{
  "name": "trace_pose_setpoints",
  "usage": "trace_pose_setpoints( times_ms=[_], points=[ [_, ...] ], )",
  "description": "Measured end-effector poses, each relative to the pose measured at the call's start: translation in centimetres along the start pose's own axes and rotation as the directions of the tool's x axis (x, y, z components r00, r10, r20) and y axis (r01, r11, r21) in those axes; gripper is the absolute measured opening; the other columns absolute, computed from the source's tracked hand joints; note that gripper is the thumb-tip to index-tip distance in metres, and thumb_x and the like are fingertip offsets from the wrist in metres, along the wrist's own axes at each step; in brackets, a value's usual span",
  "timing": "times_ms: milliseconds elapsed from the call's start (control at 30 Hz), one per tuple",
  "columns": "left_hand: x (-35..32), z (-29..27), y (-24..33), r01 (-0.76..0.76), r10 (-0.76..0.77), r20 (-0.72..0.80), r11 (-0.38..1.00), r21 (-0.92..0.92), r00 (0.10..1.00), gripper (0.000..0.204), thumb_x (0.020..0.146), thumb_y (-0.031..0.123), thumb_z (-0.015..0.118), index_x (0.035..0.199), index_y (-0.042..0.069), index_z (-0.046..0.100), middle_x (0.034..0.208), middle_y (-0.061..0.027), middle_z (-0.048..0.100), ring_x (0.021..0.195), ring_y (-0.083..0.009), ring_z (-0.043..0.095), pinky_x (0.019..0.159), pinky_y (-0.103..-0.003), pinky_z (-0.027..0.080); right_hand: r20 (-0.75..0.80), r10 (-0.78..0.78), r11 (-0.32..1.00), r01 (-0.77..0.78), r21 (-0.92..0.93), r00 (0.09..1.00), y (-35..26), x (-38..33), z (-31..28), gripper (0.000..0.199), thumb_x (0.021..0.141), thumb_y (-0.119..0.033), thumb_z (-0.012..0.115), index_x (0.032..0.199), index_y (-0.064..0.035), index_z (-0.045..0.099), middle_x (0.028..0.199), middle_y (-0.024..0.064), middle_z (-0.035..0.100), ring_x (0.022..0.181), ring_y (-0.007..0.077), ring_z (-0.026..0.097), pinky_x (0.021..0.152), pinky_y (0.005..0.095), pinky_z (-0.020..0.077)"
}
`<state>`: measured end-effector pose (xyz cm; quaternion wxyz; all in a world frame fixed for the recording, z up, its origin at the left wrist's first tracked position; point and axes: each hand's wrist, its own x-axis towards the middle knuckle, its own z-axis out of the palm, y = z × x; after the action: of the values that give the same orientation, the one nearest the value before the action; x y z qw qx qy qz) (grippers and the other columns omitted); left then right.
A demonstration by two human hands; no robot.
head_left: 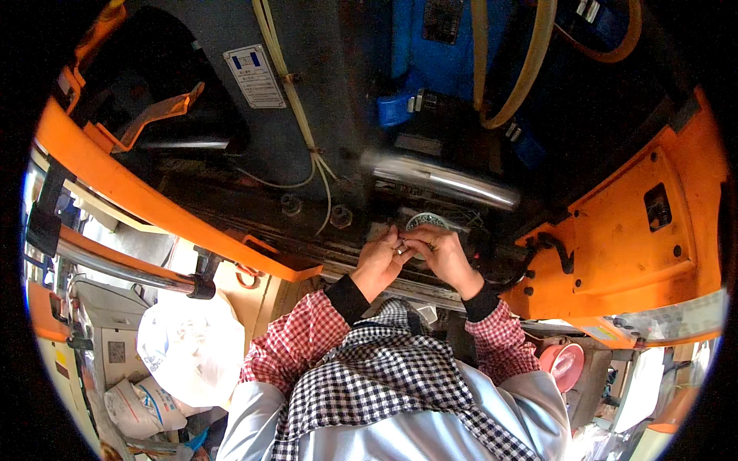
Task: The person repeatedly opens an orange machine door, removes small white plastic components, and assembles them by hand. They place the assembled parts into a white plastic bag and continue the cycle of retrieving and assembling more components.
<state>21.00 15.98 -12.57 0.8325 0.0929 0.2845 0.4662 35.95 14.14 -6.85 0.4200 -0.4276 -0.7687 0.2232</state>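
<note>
My left hand and my right hand meet at the middle, with thumbs and fingertips pinched together. A tiny shiny piece shows between the fingers, too small to name; whether it is held or worn as a ring I cannot tell. Just beyond my right fingertips is a round dish with a dark and pale pattern, partly hidden by the hand. A thick polished metal rod lies across the machine beyond the dish, its left end blurred.
Orange guards flank me, a long bar at left and a panel at right. Bolts and pale hoses sit on the dark machine. A white bag stands at left, a pink bucket at right.
</note>
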Motion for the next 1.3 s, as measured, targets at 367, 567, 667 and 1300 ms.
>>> trace_pose_setpoints(
  times_ms=[367,567,667,1300],
  points=[
    [0.1,0.5,0.6,-0.008,0.009,-0.041,0.999,0.039,0.999,0.017,0.095,0.019,0.046,0.094,0.006,0.057,0.093,-0.0059,0.06,0.087,-0.0184,0.056,0.082,-0.035,0.049,-0.064,0.054,0.999,-0.053,0.012,0.996,0.3,0.2,0.0,0.014,0.076,-0.007,0.066,0.09,-0.0043,0.069,0.083,0.0155,0.065,0.076,0.0309,0.062,0.067,0.0356,0.05],
    [0.4,0.6,0.7,0.032,-0.03,-0.053,0.999,0.044,0.998,0.019,0.097,0.018,0.04,0.095,0.002,0.051,0.095,-0.0089,0.054,0.088,-0.0196,0.055,0.089,-0.039,0.048,-0.097,0.002,1.0,-0.004,-0.024,0.995,0.8,0.1,0.4,0.013,0.076,-0.001,0.066,0.088,-0.0013,0.069,0.084,0.0115,0.067,0.073,0.0235,0.059,0.064,0.035,0.0484],
    [-0.3,1.1,0.8,0.005,-0.005,-0.003,0.999,0.039,1.0,0.017,0.095,0.017,0.046,0.096,0.002,0.055,0.101,-0.0106,0.059,0.097,-0.023,0.057,0.093,-0.041,0.047,-0.181,0.038,0.999,-0.031,0.042,0.983,1.1,0.0,0.1,0.012,0.076,-0.002,0.067,0.087,-0.001,0.068,0.085,0.012,0.067,0.077,0.0244,0.06,0.065,0.0348,0.0485],
    [-6.2,-0.9,5.1,0.06,-0.036,-0.101,0.966,0.25,0.994,0.016,0.09,0.015,0.056,0.1,0.001,0.058,0.095,-0.0059,0.059,0.082,-0.0138,0.052,0.073,-0.026,0.046,-0.482,0.143,0.981,-0.059,0.185,0.864,2.6,15.0,0.1,0.016,0.084,-0.011,0.061,0.091,0.0027,0.063,0.082,0.0113,0.063,0.071,0.0204,0.06,0.066,0.0308,0.047]
  ],
)
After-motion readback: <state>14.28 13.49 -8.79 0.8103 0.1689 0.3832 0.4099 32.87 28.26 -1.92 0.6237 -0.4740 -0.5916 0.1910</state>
